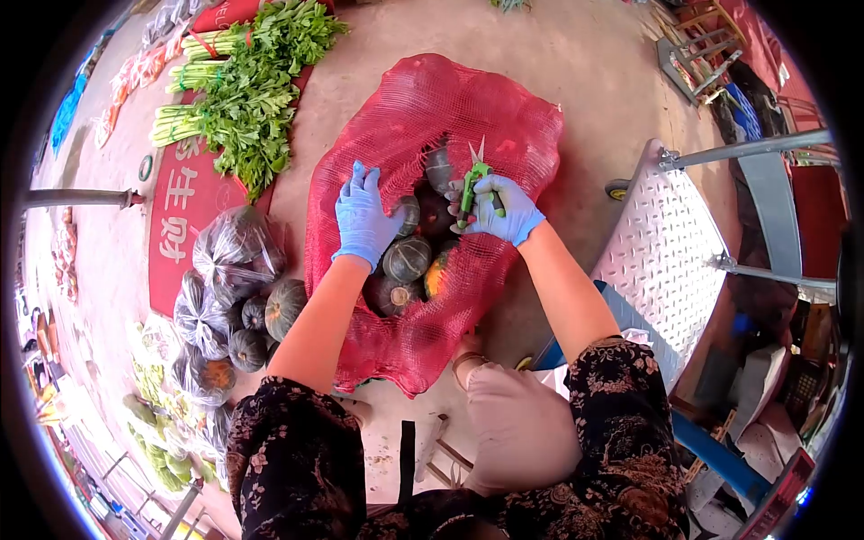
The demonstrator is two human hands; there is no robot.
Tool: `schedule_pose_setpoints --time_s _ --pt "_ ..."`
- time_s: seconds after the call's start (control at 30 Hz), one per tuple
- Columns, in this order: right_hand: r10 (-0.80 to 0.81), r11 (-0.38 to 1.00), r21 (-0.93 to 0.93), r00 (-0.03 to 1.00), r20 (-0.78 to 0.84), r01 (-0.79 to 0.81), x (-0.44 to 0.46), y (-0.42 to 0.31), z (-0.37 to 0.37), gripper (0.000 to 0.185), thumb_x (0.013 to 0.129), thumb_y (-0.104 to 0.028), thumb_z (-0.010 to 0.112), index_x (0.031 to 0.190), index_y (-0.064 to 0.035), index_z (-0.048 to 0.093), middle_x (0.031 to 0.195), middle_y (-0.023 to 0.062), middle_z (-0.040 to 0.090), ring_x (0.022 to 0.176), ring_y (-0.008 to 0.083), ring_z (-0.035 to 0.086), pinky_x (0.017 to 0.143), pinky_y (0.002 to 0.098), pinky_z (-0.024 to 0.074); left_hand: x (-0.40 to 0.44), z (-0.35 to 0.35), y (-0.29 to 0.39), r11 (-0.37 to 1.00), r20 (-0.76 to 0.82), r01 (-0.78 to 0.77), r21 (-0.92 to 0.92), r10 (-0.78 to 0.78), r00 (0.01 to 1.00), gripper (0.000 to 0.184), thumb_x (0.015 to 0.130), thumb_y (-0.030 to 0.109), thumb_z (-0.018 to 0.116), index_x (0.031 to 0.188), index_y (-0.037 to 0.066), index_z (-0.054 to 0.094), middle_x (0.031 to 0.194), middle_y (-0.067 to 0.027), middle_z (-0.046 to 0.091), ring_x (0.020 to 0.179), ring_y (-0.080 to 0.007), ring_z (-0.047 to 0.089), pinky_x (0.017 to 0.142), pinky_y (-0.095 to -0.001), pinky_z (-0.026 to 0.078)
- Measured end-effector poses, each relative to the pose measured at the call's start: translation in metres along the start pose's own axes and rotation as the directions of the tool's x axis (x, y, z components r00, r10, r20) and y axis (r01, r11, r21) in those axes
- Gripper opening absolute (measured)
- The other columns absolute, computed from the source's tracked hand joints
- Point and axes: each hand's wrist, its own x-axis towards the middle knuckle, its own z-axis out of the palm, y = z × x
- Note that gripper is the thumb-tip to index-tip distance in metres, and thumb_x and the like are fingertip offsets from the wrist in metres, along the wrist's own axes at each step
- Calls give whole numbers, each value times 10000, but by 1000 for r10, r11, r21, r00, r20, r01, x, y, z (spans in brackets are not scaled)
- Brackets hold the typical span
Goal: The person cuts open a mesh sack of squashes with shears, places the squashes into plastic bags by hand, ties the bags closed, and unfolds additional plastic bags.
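Note:
A red mesh sack (432, 90) lies on the floor in front of me, with a long opening that shows several dark green pumpkins (407, 259) inside. One pumpkin has an orange patch (436, 277). My left hand (362, 216), in a blue glove, rests on the mesh at the left side of the opening; its fingers stretch forward and the thumb reaches toward a pumpkin. In my gloved right hand (508, 211) is a pair of green-handled snips (474, 184), held over the right side of the opening. Their pointed blades face away from me, slightly apart.
Bundles of celery (243, 90) lie on a red mat (171, 225) at the left. Below them are bagged pumpkins (238, 247) and loose pumpkins (286, 306). A metal-plated cart (666, 261) stands to the right, with a wooden stool (697, 63) farther back.

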Motion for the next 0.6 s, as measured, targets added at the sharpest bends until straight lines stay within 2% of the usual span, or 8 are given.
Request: schedule_pose_setpoints --time_s 0.07,0.17,0.2,0.27,0.3,0.33,0.4,0.6 --pt "-51 998 21 999 5 51 16 2 -6 392 747 -96 396 1118 -14 488 1025 167 560 899 321 559 805 546 429 35 24 12 989 -38 -73 130 79 996 768 611 339 719 1241 64 377 1329 -215 320 1129 -368 396 904 -437 367" --pt "-64 995 74 998 2 64 34 11 -5 457 694 -63 390 1139 -1 467 1032 175 554 898 326 557 819 557 421 64 68 10 955 -183 -90 282 145 972 700 670 296 672 1256 78 358 1205 -216 455 1034 -336 498 825 -423 430" --pt "-49 995 88 999 -6 49 40 16 -5 465 690 -63 391 1145 3 459 1036 178 550 897 324 557 821 559 420 75 80 3 977 -56 -15 215 28 998 660 693 273 651 1259 96 361 1157 -210 487 983 -339 525 798 -424 444" --pt "-9 999 36 999 -44 11 50 24 -5 417 709 -57 406 1125 -27 422 1000 165 550 854 312 559 789 571 427 89 92 -22 980 219 161 121 -185 958 586 741 227 607 1267 131 368 1062 -200 553 882 -344 579 745 -426 472" --pt "0 1000 13 995 -96 1 57 27 -6 425 706 -59 407 1131 -37 406 1003 164 545 856 312 555 781 569 430 84 95 -34 991 88 106 87 -114 990 433 770 164 547 1191 152 449 910 -157 600 737 -325 609 655 -420 491" --pt "8 1000 -10 990 -142 -9 64 29 -5 435 704 -62 408 1138 -47 391 1007 164 540 858 313 550 774 567 433 86 83 -41 998 2 -29 50 29 1000 327 759 169 560 1080 130 510 896 -139 606 753 -319 609 652 -423 492" --pt "-50 997 -61 979 -198 39 78 30 2 454 694 -71 417 1146 -60 376 1012 158 533 861 308 542 765 563 434 90 53 -45 995 -63 -85 56 89 994 280 752 159 565 1027 123 530 878 -135 608 739 -321 607 643 -422 491" --pt "-244 969 -86 934 -262 230 90 25 30 420 700 -79 390 1118 -57 357 1090 182 478 921 344 500 793 605 400 79 18 -51 985 13 -132 112 131 991 267 746 152 569 1005 105 526 833 -161 608 725 -340 600 639 -431 486"
